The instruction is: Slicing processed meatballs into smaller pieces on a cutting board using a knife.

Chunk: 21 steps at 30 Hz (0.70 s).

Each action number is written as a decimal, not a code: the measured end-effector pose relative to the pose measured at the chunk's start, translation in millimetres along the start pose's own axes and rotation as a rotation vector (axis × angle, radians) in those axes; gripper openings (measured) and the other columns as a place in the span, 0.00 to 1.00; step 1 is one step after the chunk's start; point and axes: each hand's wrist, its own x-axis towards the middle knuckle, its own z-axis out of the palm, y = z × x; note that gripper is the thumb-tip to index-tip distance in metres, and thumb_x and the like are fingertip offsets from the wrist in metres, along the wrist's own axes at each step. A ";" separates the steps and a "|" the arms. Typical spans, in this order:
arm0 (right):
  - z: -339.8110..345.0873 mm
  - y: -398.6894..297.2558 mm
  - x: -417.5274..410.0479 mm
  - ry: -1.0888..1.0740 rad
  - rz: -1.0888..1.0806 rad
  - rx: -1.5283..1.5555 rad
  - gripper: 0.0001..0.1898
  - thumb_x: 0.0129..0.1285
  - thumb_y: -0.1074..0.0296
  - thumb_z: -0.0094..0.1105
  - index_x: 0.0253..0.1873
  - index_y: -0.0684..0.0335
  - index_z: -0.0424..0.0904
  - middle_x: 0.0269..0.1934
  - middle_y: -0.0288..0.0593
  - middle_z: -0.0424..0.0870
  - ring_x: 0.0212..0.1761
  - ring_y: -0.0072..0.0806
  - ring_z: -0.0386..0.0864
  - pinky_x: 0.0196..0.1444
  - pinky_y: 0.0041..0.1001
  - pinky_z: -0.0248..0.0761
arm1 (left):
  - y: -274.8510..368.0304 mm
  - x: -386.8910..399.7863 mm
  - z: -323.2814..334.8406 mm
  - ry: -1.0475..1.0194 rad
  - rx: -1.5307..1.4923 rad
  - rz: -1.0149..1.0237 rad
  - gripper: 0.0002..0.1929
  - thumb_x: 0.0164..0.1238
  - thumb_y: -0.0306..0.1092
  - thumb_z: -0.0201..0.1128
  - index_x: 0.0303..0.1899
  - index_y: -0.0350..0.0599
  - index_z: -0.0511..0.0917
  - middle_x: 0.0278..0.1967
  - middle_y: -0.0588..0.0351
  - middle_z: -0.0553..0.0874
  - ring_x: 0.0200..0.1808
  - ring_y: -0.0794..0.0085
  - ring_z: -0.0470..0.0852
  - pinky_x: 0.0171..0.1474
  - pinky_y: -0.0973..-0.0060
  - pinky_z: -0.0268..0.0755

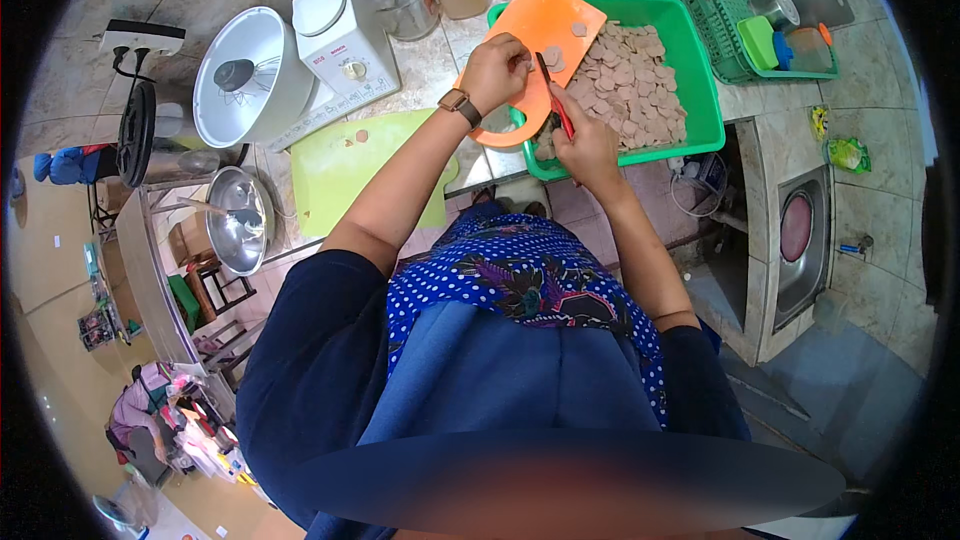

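An orange cutting board [544, 15] lies slanted over the left side of a green plastic tray [701, 101]. My left hand [491, 71], with a watch at its wrist, is on the board; its bent fingers pinch a small pinkish piece of food, mostly hidden by them. My right hand [590, 141] grips a knife [562, 111] with a red handle and a dark, narrow blade. The blade's tip points up the board, just right of my left fingers. Beside the blade lie a few thin round slices [553, 58]. Many similar slices [630, 86] fill the tray in a heap.
A yellow-green cutting board [352, 165] with small scraps lies left. Behind it stand a white Bosch mixer [345, 45], its bowl [244, 75], and jars. A green basket [750, 52] of containers and a sink [802, 232] are right. A person [142, 405] is far left.
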 end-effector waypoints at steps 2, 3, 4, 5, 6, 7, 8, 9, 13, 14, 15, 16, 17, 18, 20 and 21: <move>2.6 -1.3 1.1 0.022 -0.043 0.013 0.33 0.54 0.71 0.56 0.69 0.47 0.72 0.27 0.53 0.83 0.25 0.49 0.83 0.32 0.45 0.74 | 1.1 0.1 -0.3 0.001 0.011 0.001 0.04 0.57 0.25 0.66 0.34 0.36 0.84 0.35 0.48 0.85 0.35 0.55 0.85 0.41 0.65 0.80; 3.7 -1.8 1.7 0.043 -0.089 0.026 0.33 0.54 0.71 0.56 0.69 0.47 0.72 0.27 0.54 0.83 0.25 0.49 0.82 0.32 0.45 0.74 | 0.2 -0.5 -0.5 0.003 0.024 0.001 0.05 0.57 0.25 0.65 0.34 0.36 0.84 0.35 0.48 0.85 0.35 0.55 0.85 0.42 0.65 0.80; 4.0 -1.6 2.1 0.041 -0.088 0.027 0.33 0.54 0.71 0.56 0.69 0.47 0.72 0.27 0.54 0.83 0.25 0.49 0.82 0.32 0.45 0.74 | -0.8 -0.8 -0.3 0.003 0.024 -0.001 0.05 0.57 0.25 0.65 0.34 0.36 0.84 0.35 0.48 0.85 0.35 0.55 0.85 0.42 0.65 0.80; 3.9 -1.0 2.3 0.007 -0.076 -0.003 0.34 0.54 0.71 0.56 0.69 0.48 0.72 0.30 0.53 0.85 0.27 0.49 0.83 0.33 0.45 0.75 | -1.8 -0.6 0.2 0.005 0.025 0.016 0.04 0.57 0.25 0.65 0.34 0.36 0.84 0.36 0.48 0.85 0.35 0.55 0.85 0.42 0.65 0.80; 4.2 -0.6 2.7 -0.027 -0.064 -0.032 0.34 0.53 0.70 0.56 0.69 0.49 0.72 0.32 0.53 0.86 0.28 0.50 0.84 0.35 0.46 0.76 | -2.5 -0.3 0.4 0.006 0.027 0.034 0.04 0.57 0.25 0.65 0.34 0.36 0.84 0.36 0.48 0.86 0.35 0.54 0.85 0.42 0.65 0.80; 5.1 -0.5 4.3 -0.029 -0.064 -0.031 0.34 0.53 0.70 0.56 0.69 0.49 0.72 0.32 0.53 0.86 0.28 0.50 0.84 0.35 0.46 0.76 | -3.4 0.0 0.2 0.006 0.028 0.031 0.04 0.57 0.25 0.65 0.34 0.36 0.84 0.36 0.48 0.86 0.35 0.54 0.85 0.42 0.65 0.80; 6.1 -0.3 7.2 -0.034 -0.069 -0.025 0.33 0.53 0.70 0.56 0.69 0.50 0.72 0.32 0.53 0.86 0.28 0.50 0.84 0.35 0.46 0.76 | -4.3 0.5 -0.1 -0.001 0.028 0.030 0.04 0.57 0.25 0.65 0.34 0.36 0.84 0.36 0.48 0.86 0.35 0.54 0.85 0.41 0.65 0.80; 6.6 0.0 9.0 -0.038 -0.072 -0.021 0.33 0.53 0.70 0.56 0.69 0.50 0.72 0.32 0.53 0.86 0.28 0.50 0.84 0.35 0.46 0.76 | -4.6 0.4 0.9 -0.009 0.027 0.031 0.04 0.57 0.25 0.65 0.34 0.36 0.84 0.36 0.48 0.86 0.35 0.54 0.85 0.41 0.64 0.80; 13.5 -2.1 18.4 -0.099 -0.045 -0.106 0.32 0.53 0.70 0.56 0.68 0.52 0.73 0.31 0.53 0.86 0.28 0.51 0.84 0.35 0.46 0.76 | -6.8 1.7 1.0 -0.008 0.024 0.015 0.04 0.57 0.25 0.65 0.33 0.37 0.84 0.35 0.48 0.85 0.35 0.54 0.85 0.40 0.64 0.79; 15.1 0.3 10.9 -0.054 -0.063 -0.075 0.33 0.53 0.70 0.56 0.68 0.52 0.73 0.31 0.53 0.86 0.29 0.51 0.84 0.35 0.46 0.76 | -6.8 1.3 1.3 -0.007 0.023 -0.006 0.04 0.57 0.26 0.65 0.33 0.37 0.84 0.35 0.48 0.85 0.34 0.54 0.85 0.40 0.64 0.79; 13.9 1.4 4.5 -0.012 -0.083 -0.045 0.33 0.53 0.70 0.57 0.68 0.53 0.73 0.31 0.54 0.86 0.29 0.51 0.84 0.35 0.46 0.76 | -6.6 0.4 1.4 -0.004 0.021 -0.029 0.04 0.57 0.26 0.66 0.33 0.37 0.84 0.34 0.48 0.85 0.34 0.55 0.85 0.39 0.65 0.79; 10.9 2.9 -1.2 -0.013 -0.087 -0.046 0.33 0.53 0.70 0.57 0.68 0.53 0.73 0.31 0.54 0.86 0.29 0.51 0.84 0.35 0.46 0.76 | -7.0 0.0 0.6 0.000 0.021 -0.029 0.04 0.57 0.26 0.66 0.33 0.37 0.84 0.34 0.48 0.85 0.34 0.55 0.85 0.39 0.65 0.79; 7.3 3.8 -6.6 -0.040 -0.069 -0.041 0.33 0.53 0.70 0.57 0.68 0.52 0.73 0.31 0.54 0.86 0.29 0.51 0.84 0.35 0.46 0.76 | -7.6 -0.5 -0.6 -0.003 0.007 -0.031 0.04 0.57 0.26 0.66 0.33 0.37 0.84 0.34 0.48 0.85 0.34 0.55 0.85 0.39 0.65 0.80; 4.1 3.5 -9.2 -0.066 -0.049 -0.037 0.33 0.53 0.70 0.57 0.69 0.52 0.72 0.31 0.54 0.86 0.29 0.51 0.84 0.36 0.46 0.76 | -7.7 -1.0 -0.7 -0.008 -0.008 -0.032 0.04 0.57 0.26 0.66 0.33 0.37 0.84 0.34 0.48 0.85 0.33 0.56 0.85 0.39 0.65 0.80; 1.4 -0.8 -5.8 -0.043 -0.048 -0.032 0.33 0.53 0.70 0.57 0.69 0.52 0.72 0.31 0.54 0.86 0.28 0.51 0.84 0.35 0.46 0.76 | -7.6 -3.1 0.0 0.012 -0.007 -0.014 0.04 0.57 0.26 0.66 0.33 0.37 0.84 0.33 0.48 0.85 0.33 0.57 0.86 0.39 0.66 0.80; 0.7 -4.1 -4.0 -0.019 -0.043 -0.024 0.33 0.53 0.70 0.57 0.69 0.51 0.72 0.30 0.54 0.85 0.28 0.50 0.84 0.35 0.46 0.76 | -7.2 -3.2 0.2 0.028 -0.007 0.005 0.04 0.57 0.25 0.66 0.33 0.37 0.84 0.33 0.48 0.85 0.33 0.57 0.86 0.39 0.66 0.80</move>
